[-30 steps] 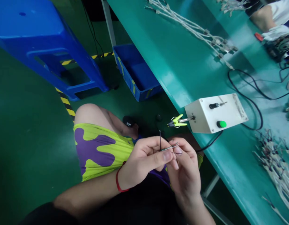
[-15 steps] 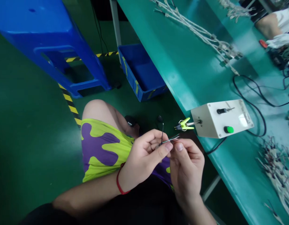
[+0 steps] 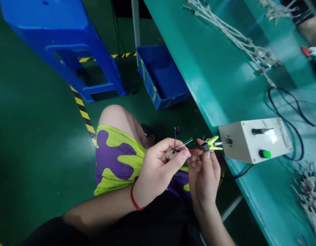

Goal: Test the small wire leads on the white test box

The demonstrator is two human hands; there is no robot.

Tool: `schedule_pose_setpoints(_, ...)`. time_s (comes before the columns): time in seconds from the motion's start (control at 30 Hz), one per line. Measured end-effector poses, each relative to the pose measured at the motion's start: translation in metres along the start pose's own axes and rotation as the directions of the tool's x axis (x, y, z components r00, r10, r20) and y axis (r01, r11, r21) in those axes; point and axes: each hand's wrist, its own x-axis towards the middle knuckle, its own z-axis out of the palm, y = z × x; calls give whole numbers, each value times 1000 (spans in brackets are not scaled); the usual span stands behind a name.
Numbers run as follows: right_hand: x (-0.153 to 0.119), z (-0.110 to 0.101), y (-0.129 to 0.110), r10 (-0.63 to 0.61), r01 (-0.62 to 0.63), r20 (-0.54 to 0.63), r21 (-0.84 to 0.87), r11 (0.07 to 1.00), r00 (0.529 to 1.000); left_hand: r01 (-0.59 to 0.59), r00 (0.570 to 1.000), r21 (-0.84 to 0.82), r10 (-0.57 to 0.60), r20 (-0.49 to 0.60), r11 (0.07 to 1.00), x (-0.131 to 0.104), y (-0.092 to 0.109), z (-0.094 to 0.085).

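My left hand [image 3: 158, 167] pinches a small bundle of thin wires [image 3: 183, 145] between thumb and forefinger, over my lap. A black wire sticks up, a green and a white one fan to the right, and a red one runs into the yellow-green clip [image 3: 211, 144]. My right hand [image 3: 204, 171] is just under that clip, fingertips touching it. The clip sticks out on a metal rod from the side of a white box [image 3: 252, 141], which carries a black toggle switch and a green button and stands at the edge of the teal bench [image 3: 219, 78].
On the bench lie white cable assemblies [image 3: 240, 37] at the back, a black cord [image 3: 286, 102] behind the box, and a heap of small wired parts [image 3: 310, 191] at the right. A blue stool [image 3: 63, 41] and blue bin [image 3: 163, 77] stand on the green floor. Another person's arm [image 3: 310, 29] shows top right.
Both hands have moved right and up toward the white box. The red wire now reaches the yellow-green clip, and my right fingers have shifted from the wires to the clip.
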Motion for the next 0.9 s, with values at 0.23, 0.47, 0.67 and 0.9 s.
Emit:
schedule_pose_setpoints(0.23,13,5,3,-77,78,-17,81,994,997,25,999,-51,-23,28,998,8,-1,4)
schedule_pose_setpoints(0.47,15,6,-4,67,-40,-94,269,962,993,42,999,-35,-42,20,999,9,-1,9)
schedule_pose_setpoints(0.67,18,6,-7,137,-93,-110,340,936,984,-55,998,65,53,23,996,8,-4,9)
schedule_pose_setpoints(0.9,20,4,-7,169,-122,-109,351,929,980,-161,987,219,152,57,962,10,-8,8)
